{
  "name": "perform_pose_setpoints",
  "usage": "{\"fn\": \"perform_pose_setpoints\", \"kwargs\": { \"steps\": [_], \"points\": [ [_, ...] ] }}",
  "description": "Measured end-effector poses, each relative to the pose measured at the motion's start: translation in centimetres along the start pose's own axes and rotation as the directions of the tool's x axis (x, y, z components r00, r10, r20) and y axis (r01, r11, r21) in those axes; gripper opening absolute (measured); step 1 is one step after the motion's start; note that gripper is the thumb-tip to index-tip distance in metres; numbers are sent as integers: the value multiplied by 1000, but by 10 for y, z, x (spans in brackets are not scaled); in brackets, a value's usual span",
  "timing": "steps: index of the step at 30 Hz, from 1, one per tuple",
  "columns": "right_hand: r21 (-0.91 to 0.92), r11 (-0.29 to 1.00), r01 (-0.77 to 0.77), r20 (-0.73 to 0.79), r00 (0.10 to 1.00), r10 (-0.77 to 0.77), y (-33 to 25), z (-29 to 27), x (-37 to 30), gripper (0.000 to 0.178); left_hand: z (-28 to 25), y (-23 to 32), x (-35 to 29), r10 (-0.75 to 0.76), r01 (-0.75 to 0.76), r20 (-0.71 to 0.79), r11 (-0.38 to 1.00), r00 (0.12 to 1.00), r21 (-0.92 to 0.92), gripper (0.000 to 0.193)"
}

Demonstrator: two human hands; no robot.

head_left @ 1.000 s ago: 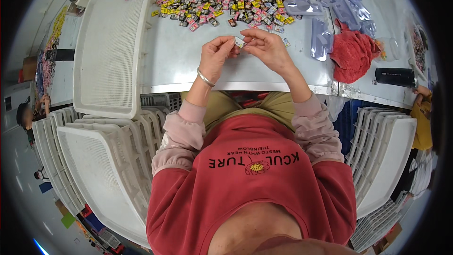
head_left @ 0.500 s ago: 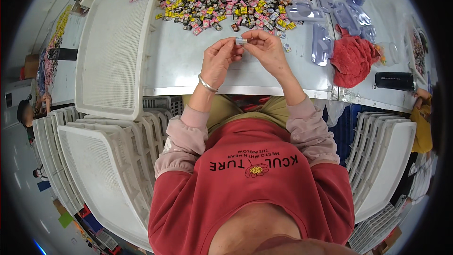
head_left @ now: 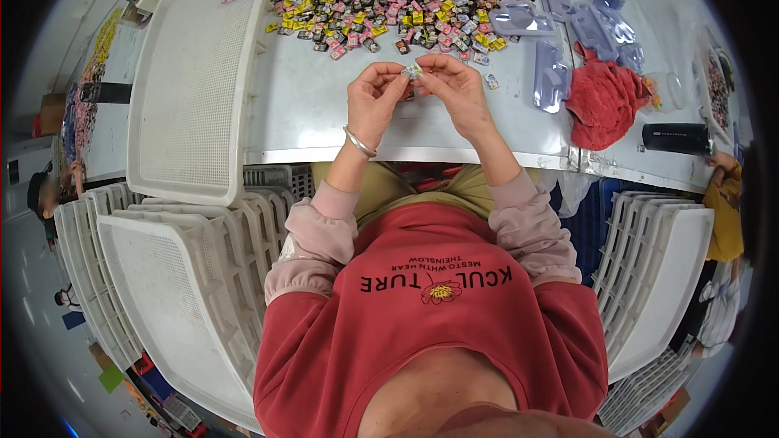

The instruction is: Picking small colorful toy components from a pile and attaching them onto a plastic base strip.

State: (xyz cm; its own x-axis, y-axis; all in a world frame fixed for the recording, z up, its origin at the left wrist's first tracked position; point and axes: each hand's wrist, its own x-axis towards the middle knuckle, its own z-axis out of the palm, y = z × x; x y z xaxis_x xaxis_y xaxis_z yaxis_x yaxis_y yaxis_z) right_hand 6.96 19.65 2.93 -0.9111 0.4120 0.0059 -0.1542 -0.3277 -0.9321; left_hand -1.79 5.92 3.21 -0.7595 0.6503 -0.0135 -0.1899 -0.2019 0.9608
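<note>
Over the near part of a grey metal table [head_left: 316, 113], both hands meet at one small rectangular printed piece [head_left: 412, 71], whitish with blue and yellow. My left hand [head_left: 373, 104], with a bangle at the wrist, pinches its left end between thumb and fingers. My right hand [head_left: 456, 96] grips the other end in the same way. Below the pinch, a bit of something dark reddish shows by the left fingers, too small to make out. Beyond the hands spreads a large heap of similar small pieces [head_left: 398, 0] in black, yellow, pink and white.
A white mesh tray [head_left: 191, 89] lies left of the heap, with stacked white trays [head_left: 162, 276] below it and more trays [head_left: 653, 276] at right. Clear plastic holders [head_left: 552, 77], a red cloth [head_left: 604, 105] and a black cylinder [head_left: 677, 138] are on the right side.
The small piece has been turned between my fingers: a pale side showed before, and now a blue and yellow print shows. Both hands stay in nearly the same place.
</note>
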Motion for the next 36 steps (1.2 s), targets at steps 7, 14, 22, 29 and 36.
{"fn": "perform_pose_setpoints", "kwargs": {
  "steps": [7, 14, 22, 29, 36],
  "points": [
    [-29, 996, -88, 24, 996, 89, 0, -23, 18, 25, -16, -5, -4, 195, -150, -108, 932, 975, 331, 15],
    [-138, 976, -167, 81, 980, 180, -11, -31, 22, 25, -20, -17, -20, 466, -390, 125, 531, 876, 752, 15],
    [-395, 909, -135, 129, 971, 200, -10, -44, 38, 16, -17, -18, -17, 469, -542, 369, 316, 802, 778, 27],
    [-778, 625, 61, 289, 918, 271, 5, -44, 46, 19, -22, -34, -20, 378, -635, 525, 279, 763, 721, 36],
    [-590, 767, -252, 181, 884, 430, -4, -43, 43, 19, -29, -37, -24, 426, -565, 425, 290, 799, 772, 37]
  ]
}}
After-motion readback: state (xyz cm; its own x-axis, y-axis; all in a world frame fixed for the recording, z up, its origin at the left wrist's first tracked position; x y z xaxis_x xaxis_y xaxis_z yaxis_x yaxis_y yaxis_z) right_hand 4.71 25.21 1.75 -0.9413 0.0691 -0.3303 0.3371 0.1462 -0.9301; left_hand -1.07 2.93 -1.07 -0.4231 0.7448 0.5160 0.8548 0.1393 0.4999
